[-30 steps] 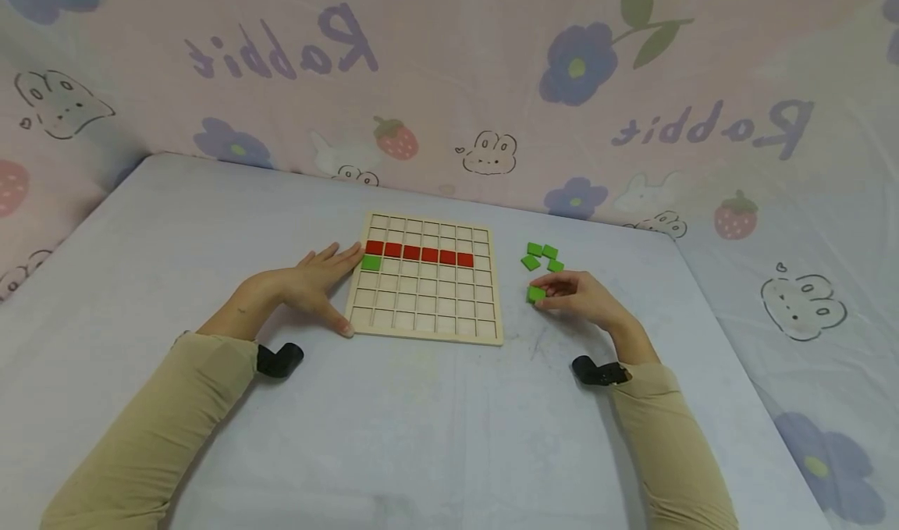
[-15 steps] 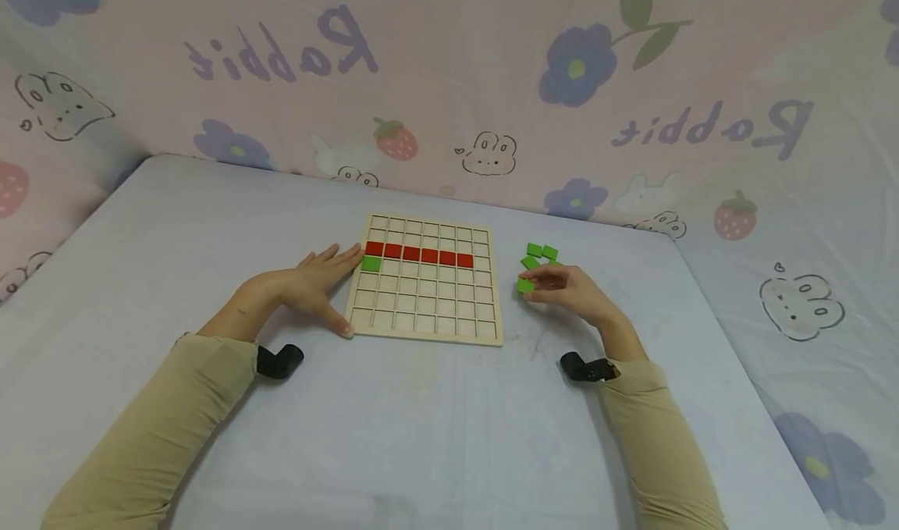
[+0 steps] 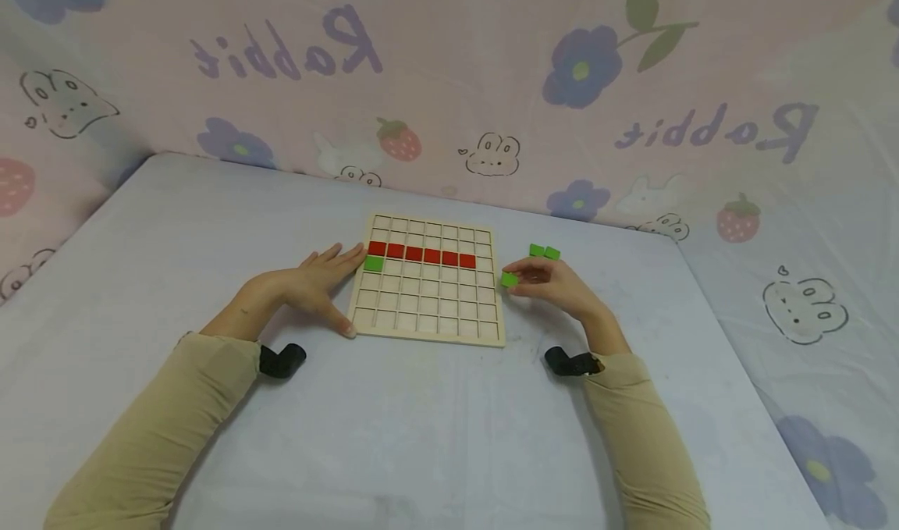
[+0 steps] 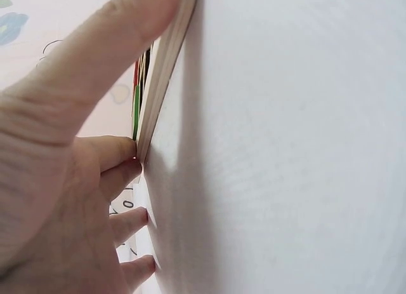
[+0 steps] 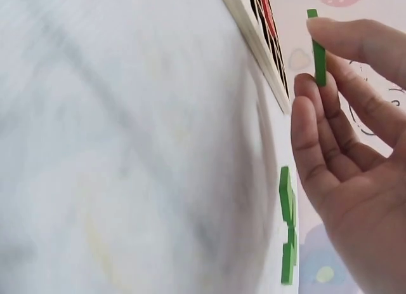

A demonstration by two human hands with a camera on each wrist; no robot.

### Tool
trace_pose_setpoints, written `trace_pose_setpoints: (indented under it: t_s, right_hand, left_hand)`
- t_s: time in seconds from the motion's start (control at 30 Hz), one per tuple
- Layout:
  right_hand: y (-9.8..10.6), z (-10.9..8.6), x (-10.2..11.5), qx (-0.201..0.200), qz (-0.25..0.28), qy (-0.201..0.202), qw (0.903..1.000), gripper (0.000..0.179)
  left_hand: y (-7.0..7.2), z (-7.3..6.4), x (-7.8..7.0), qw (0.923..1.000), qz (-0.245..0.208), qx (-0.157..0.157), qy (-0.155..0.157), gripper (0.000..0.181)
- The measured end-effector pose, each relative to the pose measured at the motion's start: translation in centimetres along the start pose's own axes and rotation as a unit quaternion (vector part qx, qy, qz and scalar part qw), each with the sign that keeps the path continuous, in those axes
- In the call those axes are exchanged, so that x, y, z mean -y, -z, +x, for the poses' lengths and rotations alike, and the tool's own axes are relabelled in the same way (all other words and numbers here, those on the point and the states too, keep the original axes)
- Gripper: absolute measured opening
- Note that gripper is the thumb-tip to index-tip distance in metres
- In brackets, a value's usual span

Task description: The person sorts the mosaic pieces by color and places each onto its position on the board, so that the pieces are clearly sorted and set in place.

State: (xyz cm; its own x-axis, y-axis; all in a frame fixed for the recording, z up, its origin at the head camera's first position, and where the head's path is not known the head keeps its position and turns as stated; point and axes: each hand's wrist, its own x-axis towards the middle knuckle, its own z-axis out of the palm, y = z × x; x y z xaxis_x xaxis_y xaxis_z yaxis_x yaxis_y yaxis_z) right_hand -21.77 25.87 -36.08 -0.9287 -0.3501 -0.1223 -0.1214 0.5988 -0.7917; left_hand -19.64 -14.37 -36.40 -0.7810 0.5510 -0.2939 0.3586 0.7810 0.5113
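A wooden grid board (image 3: 428,338) lies flat mid-table. Across its third row run several red tiles (image 3: 413,254), and one green tile (image 3: 373,264) sits below the leftmost of them. My left hand (image 3: 307,286) spreads along the board's left side, thumb at the near corner and fingertips at the edge. Just off the board's right edge, my right hand (image 3: 555,286) pinches another green tile (image 5: 319,53) between thumb and fingers, raised above the table in the right wrist view. The other right fingers curl loosely beneath it.
Several loose green tiles (image 5: 287,195) lie on the table right of the board, partly hidden behind the right hand in the head view. A patterned cloth (image 3: 435,85) hangs behind the white table (image 3: 421,436). Each wrist wears a black camera mount (image 3: 282,361).
My right hand has moved left with the green tile, from beside the loose tiles to the board's right edge. My left hand stays in place at the board.
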Motion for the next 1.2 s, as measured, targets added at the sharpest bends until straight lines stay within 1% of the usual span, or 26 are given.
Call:
trace_pose_setpoints:
  t_s: [0.27, 0.5, 0.7, 0.8, 1.07, 1.2]
  right_hand:
    - [-0.9, 1.1, 1.2, 0.006, 0.0, 0.01, 0.9999, 0.042]
    - [-1.7, 2.0, 1.9, 0.015, 0.026, 0.022, 0.9993, 0.041]
    - [-2.4, 2.5, 2.7, 0.013, 0.015, 0.031, 0.9993, 0.042]
    - [-2.8, 2.8, 3.1, 0.017, 0.018, 0.038, 0.999, 0.041]
    - [-4.0, 3.6, 4.0, 0.027, 0.032, 0.056, 0.9976, 0.04]
    - [-4.7, 4.2, 4.5, 0.034, 0.048, 0.07, 0.9958, 0.039]
  left_hand:
    - [0.0, 0.1, -0.1, 1.0, 0.006, 0.001, 0.0, 0.127]
    - [0.0, 0.0, 0.1, 1.0, 0.009, 0.002, 0.0, 0.126]
    - [0.0, 0.0, -0.1, 1.0, 0.0, 0.001, 0.0, 0.126]
    - [0.1, 0.0, -0.1, 1.0, -0.001, 0.001, 0.001, 0.126]
    - [0.0, 0.1, 0.1, 1.0, 0.008, 0.0, 0.0, 0.126]
    - [-0.1, 0.1, 0.2, 1.0, 0.006, 0.0, 0.002, 0.126]
